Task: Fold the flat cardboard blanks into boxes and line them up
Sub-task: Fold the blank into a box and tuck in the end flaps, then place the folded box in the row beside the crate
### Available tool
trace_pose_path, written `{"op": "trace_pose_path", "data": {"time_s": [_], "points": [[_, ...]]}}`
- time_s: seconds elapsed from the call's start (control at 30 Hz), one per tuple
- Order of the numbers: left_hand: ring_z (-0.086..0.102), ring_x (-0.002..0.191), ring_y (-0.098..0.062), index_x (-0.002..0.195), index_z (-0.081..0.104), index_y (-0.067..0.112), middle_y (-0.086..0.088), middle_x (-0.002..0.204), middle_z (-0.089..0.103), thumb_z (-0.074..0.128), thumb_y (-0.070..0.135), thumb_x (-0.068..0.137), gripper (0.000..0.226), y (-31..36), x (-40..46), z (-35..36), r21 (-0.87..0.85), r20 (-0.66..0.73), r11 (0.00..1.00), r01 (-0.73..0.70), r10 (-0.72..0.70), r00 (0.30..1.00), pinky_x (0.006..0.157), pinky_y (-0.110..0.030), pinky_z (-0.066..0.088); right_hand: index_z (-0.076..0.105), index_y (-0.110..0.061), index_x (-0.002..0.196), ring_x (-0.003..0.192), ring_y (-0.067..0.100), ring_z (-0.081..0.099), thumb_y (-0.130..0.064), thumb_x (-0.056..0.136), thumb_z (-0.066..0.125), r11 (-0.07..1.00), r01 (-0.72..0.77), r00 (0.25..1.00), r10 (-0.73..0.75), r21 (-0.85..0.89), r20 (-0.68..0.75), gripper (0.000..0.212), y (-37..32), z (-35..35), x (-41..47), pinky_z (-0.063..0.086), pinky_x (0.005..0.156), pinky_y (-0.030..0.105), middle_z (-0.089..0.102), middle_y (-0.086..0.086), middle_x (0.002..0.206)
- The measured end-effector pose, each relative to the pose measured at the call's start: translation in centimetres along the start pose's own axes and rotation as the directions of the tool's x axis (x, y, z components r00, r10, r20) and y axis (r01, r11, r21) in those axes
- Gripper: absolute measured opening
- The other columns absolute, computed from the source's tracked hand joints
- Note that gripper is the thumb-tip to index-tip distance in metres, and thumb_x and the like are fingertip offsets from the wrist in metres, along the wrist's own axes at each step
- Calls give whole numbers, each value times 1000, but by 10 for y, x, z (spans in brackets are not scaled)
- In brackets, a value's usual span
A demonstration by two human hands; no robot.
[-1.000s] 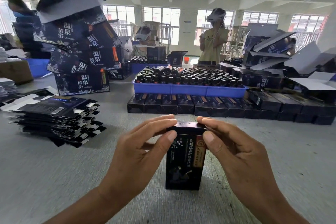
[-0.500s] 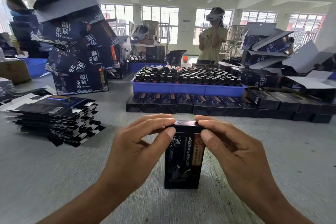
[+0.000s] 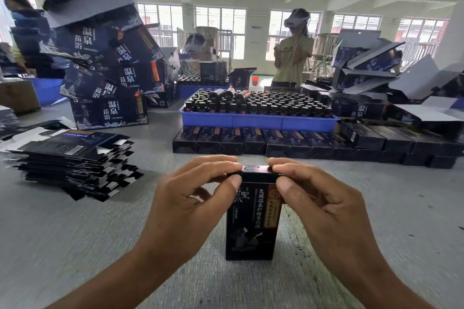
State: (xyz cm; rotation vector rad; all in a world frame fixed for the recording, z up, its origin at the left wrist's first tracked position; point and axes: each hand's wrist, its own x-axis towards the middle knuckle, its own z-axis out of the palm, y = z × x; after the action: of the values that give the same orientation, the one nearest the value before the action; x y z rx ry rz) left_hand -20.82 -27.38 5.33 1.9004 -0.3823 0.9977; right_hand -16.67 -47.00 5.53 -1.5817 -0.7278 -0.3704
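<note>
A small black box (image 3: 251, 223) with gold lettering stands upright on the grey table, close in front of me. My left hand (image 3: 190, 206) pinches its top left corner between thumb and fingers. My right hand (image 3: 324, 208) pinches the top right corner the same way. The top flap lies shut under my fingertips. A pile of flat black blanks (image 3: 72, 158) lies on the table to the left. Behind the box, a row of folded black boxes (image 3: 288, 143) lies side by side across the table.
A blue tray (image 3: 256, 120) full of dark bottles stands behind the row. Large dark cartons (image 3: 105, 68) lean in a tall stack at the left, more open cartons (image 3: 391, 83) at the right. Two people with headsets are across the table; another stands far left.
Both hands keep their grip on the box's top and have shifted slightly downward on it; the box stays upright in place.
</note>
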Motion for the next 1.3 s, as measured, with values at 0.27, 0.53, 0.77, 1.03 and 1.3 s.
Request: {"op": "trace_pose_path", "data": {"time_s": [0.27,0.53,0.77,1.03,1.3], "points": [[70,101,-9,98,78,29,17,108,73,64,33,85,19,2,2,-1,13,5,1000,-24,24,1000,68,-17,54,75,-37,97,111,4,67,-21,90,66,1000,-15,1000,14,23,25,19,3,-2,1,55,84,16,72,-19,116],[68,108,-12,105,77,13,6,120,70,64,24,92,21,-7,0,-5,71,81,980,-185,179,981,72,-20,56,74,-31,98,114,7,66,-41,86,64,993,61,998,-59,-105,23,19,8,-4,2,60,84,30,69,-21,120],[69,107,-13,110,75,11,1,124,68,62,25,91,27,-15,-3,-3,144,66,959,-244,237,969,71,-22,57,69,-24,109,117,-1,60,-37,97,54,912,229,972,-234,-340,26,23,23,1,3,52,87,11,64,-15,125],[67,94,7,134,45,61,28,117,66,61,48,92,47,-30,-12,2,120,200,993,-7,-17,980,59,-8,53,14,-75,138,119,-14,49,-58,93,53,891,-29,979,117,-453,168,61,40,1,-1,47,100,28,42,-38,137],[76,71,-28,108,59,59,4,90,77,75,38,66,49,-62,-4,-4,-236,27,852,467,-474,880,55,-34,60,21,-52,143,130,13,47,-74,79,59,729,188,908,126,-658,399,78,46,15,-10,44,109,36,32,-18,152]]}}
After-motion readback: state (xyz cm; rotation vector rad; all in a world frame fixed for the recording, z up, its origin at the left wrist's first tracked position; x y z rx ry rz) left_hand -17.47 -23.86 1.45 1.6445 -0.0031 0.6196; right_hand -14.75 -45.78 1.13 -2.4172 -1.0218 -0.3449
